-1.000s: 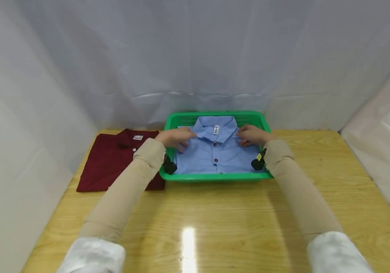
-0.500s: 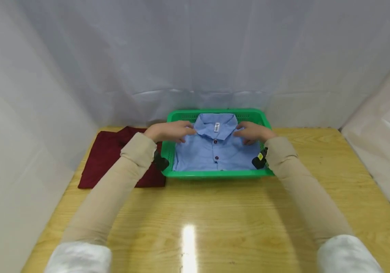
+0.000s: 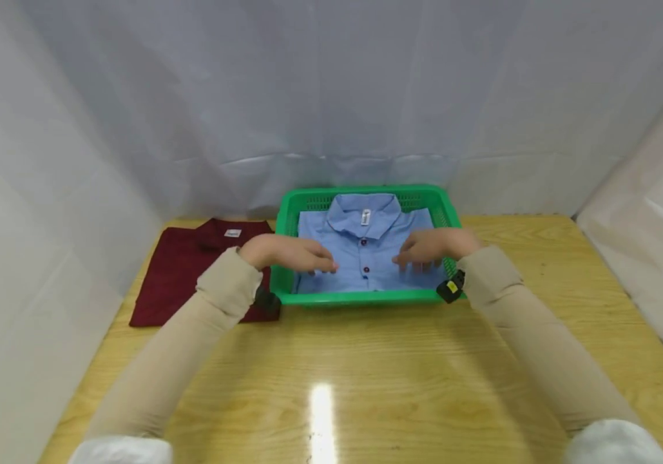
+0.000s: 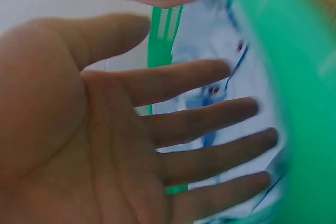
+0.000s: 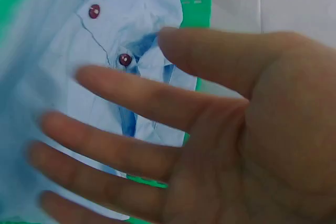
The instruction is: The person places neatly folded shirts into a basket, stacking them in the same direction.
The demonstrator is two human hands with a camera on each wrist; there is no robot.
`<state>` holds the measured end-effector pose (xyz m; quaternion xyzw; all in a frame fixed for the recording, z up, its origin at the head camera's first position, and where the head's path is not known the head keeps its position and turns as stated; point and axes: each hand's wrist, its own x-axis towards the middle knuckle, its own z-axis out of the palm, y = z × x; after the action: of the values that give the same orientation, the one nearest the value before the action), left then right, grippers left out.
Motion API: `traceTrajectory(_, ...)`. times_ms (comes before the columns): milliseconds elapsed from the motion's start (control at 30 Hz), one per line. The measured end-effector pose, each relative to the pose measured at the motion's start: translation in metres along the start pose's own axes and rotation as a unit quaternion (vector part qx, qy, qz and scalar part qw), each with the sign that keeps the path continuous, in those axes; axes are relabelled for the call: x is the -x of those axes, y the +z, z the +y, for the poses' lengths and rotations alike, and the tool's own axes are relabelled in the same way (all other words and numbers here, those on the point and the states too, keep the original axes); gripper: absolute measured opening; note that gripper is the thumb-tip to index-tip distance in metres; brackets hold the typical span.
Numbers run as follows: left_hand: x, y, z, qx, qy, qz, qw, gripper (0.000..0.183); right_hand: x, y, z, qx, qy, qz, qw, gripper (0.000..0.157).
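A folded light blue shirt (image 3: 343,248) with dark red buttons lies collar up inside a green plastic basket (image 3: 366,297). Over the shirt's left half is my left hand (image 3: 287,251), its fingers spread and straight in the left wrist view. My right hand (image 3: 432,246) is over the right half, fingers also extended and apart in the right wrist view. Neither hand holds anything. Whether the fingertips touch the cloth cannot be made out. A folded dark red shirt (image 3: 177,274) lies on the table left of the basket, partly hidden behind my left forearm.
The wooden table (image 3: 377,374) carries the basket near its back edge. A pale curtain (image 3: 366,96) hangs close behind it, and more pale sheeting (image 3: 35,225) stands at the sides. The basket's raised rim surrounds the blue shirt.
Both hands have come back from beside the collar toward the basket's front. Their wrists have moved slightly outward. The blue shirt stays in the basket.
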<state>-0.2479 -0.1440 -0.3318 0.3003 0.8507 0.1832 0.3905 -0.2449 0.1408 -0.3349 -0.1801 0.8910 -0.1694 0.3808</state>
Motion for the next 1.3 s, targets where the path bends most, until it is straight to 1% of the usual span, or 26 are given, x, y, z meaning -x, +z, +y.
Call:
traceTrajectory(67,0.003,0.011,0.006,-0.026,-0.007,-0.028,0.9992,0.055,0.005,0.007,0.001,0.01,-0.007,-0.018,1.0,0.042)
traceTrajectory(100,0.005,0.015,0.008,-0.036,-0.01,-0.036,0.9987,0.055,0.007,0.01,0.001,0.011,-0.013,-0.022,1.0,0.041)
traceTrajectory(200,0.012,0.025,0.013,-0.053,-0.005,-0.044,0.9976,0.056,0.014,0.019,0.003,0.005,-0.042,-0.015,0.999,0.039)
traceTrajectory(267,0.017,0.03,0.014,-0.057,0.008,-0.036,0.9977,0.053,0.019,0.023,0.004,-0.004,-0.059,-0.003,0.998,0.04)
traceTrajectory(367,0.023,0.034,0.012,-0.056,0.042,-0.017,0.9974,0.045,0.029,0.028,0.004,0.0,-0.092,0.013,0.996,0.043)
traceTrajectory(433,0.028,0.037,0.012,-0.055,0.064,-0.005,0.9964,0.042,0.038,0.03,0.002,0.007,-0.118,0.022,0.993,0.04)
traceTrajectory(500,0.032,0.041,0.011,-0.052,0.077,0.007,0.9956,0.043,0.046,0.034,0.0,0.023,-0.141,0.032,0.989,0.034)
traceTrajectory(533,0.034,0.043,0.011,-0.052,0.079,0.017,0.9953,0.046,0.05,0.037,0.0,0.031,-0.147,0.036,0.988,0.034)
traceTrajectory(567,0.035,0.046,0.01,-0.052,0.084,0.027,0.9948,0.047,0.053,0.04,-0.002,0.036,-0.148,0.04,0.988,0.037)
traceTrajectory(600,0.036,0.049,0.01,-0.054,0.087,0.038,0.994,0.05,0.056,0.043,-0.003,0.04,-0.145,0.044,0.988,0.044)
traceTrajectory(733,0.035,0.064,0.007,-0.058,0.104,0.085,0.9892,0.051,0.058,0.058,-0.005,0.051,-0.103,0.057,0.992,0.07)
traceTrajectory(767,0.035,0.068,0.006,-0.059,0.108,0.096,0.9877,0.05,0.057,0.062,-0.005,0.056,-0.096,0.066,0.992,0.071)
traceTrajectory(833,0.034,0.075,0.004,-0.064,0.115,0.119,0.9841,0.046,0.055,0.069,-0.004,0.073,-0.091,0.087,0.989,0.069)
traceTrajectory(967,0.032,0.084,-0.001,-0.085,0.12,0.167,0.975,0.043,0.052,0.077,0.0,0.1,-0.099,0.127,0.982,0.053)
traceTrajectory(1000,0.032,0.085,-0.002,-0.088,0.121,0.177,0.9727,0.043,0.052,0.078,0.001,0.099,-0.104,0.133,0.981,0.049)
traceTrajectory(1067,0.034,0.087,-0.006,-0.086,0.126,0.194,0.9691,0.043,0.053,0.08,0.002,0.085,-0.115,0.141,0.98,0.044)
traceTrajectory(1133,0.036,0.088,-0.01,-0.074,0.146,0.212,0.9634,0.041,0.055,0.08,0.003,0.072,-0.128,0.151,0.978,0.041)
traceTrajectory(1200,0.041,0.089,-0.014,-0.054,0.169,0.233,0.9562,0.038,0.058,0.082,0.003,0.064,-0.144,0.168,0.973,0.04)
traceTrajectory(1267,0.046,0.091,-0.017,-0.032,0.191,0.26,0.9461,0.035,0.06,0.084,0.001,0.063,-0.162,0.2,0.964,0.039)
traceTrajectory(1300,0.05,0.093,-0.018,-0.022,0.2,0.275,0.9404,0.034,0.061,0.086,0.0,0.064,-0.171,0.223,0.958,0.037)
